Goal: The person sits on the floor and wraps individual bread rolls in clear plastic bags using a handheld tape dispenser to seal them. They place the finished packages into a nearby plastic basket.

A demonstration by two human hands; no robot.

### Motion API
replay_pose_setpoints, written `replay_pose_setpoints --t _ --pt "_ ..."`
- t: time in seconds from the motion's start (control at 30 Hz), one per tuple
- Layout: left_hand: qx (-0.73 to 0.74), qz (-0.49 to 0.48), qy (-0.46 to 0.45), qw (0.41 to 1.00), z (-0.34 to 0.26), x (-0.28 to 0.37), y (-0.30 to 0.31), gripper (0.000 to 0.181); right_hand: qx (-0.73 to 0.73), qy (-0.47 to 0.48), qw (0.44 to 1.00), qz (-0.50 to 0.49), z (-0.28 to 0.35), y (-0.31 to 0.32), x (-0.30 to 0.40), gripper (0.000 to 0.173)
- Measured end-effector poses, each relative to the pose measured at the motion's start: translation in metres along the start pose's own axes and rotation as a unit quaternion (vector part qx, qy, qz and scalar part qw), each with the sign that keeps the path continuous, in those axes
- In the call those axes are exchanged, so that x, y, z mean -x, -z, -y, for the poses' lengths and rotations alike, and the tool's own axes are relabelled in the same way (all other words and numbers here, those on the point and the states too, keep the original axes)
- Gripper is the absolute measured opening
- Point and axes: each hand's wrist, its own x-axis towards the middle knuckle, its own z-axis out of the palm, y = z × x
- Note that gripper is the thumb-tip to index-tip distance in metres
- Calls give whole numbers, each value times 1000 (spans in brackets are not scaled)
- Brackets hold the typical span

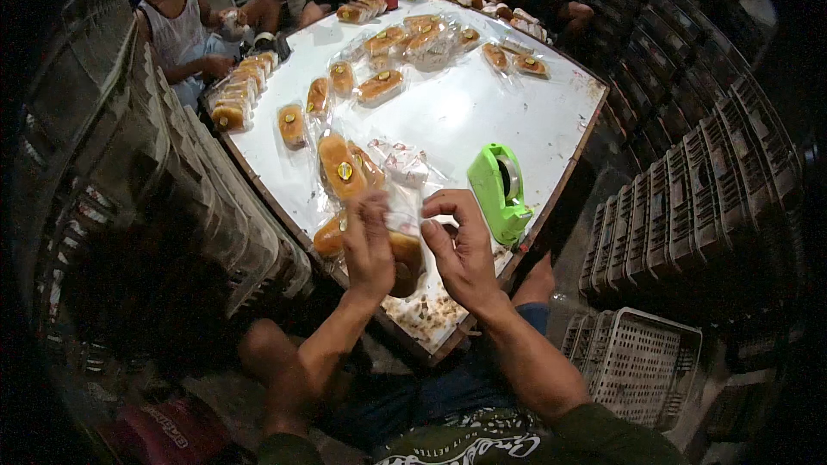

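Note:
My left hand (pixel 369 248), blurred, is at the near end of the table, beside and partly over a bagged bread loaf (pixel 407 265). Clear plastic stretches between my hands, above that loaf. My right hand (pixel 460 248) has its thumb and forefinger curled close to the plastic; whether they pinch it is unclear. Just beyond my left hand lies a bagged bun (pixel 339 165) with a yellow sticker, against another bun (pixel 368 165). One more bagged loaf (pixel 328 237) is partly hidden by my left hand. Printed plastic bags (pixel 404 161) lie ahead. A green tape dispenser (pixel 497 190) stands right of my right hand.
Several bagged buns (pixel 420 39) are spread over the white table (pixel 452 110). A row of buns (pixel 242 90) lines its left edge, near a seated person (pixel 174 32). Other people sit at the far side. Stacked plastic crates (pixel 685 200) flank the table; another crate (pixel 646 361) sits lower right.

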Motion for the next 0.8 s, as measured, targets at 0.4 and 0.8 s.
replay_pose_setpoints --t 0.4,0.8 --pt "-17 -95 -114 989 -16 -32 38 23 -102 -9 990 -93 -13 -33 -29 12" --pt "21 -155 -76 985 0 -31 13 23 -183 -30 978 -99 -4 -62 -30 13"
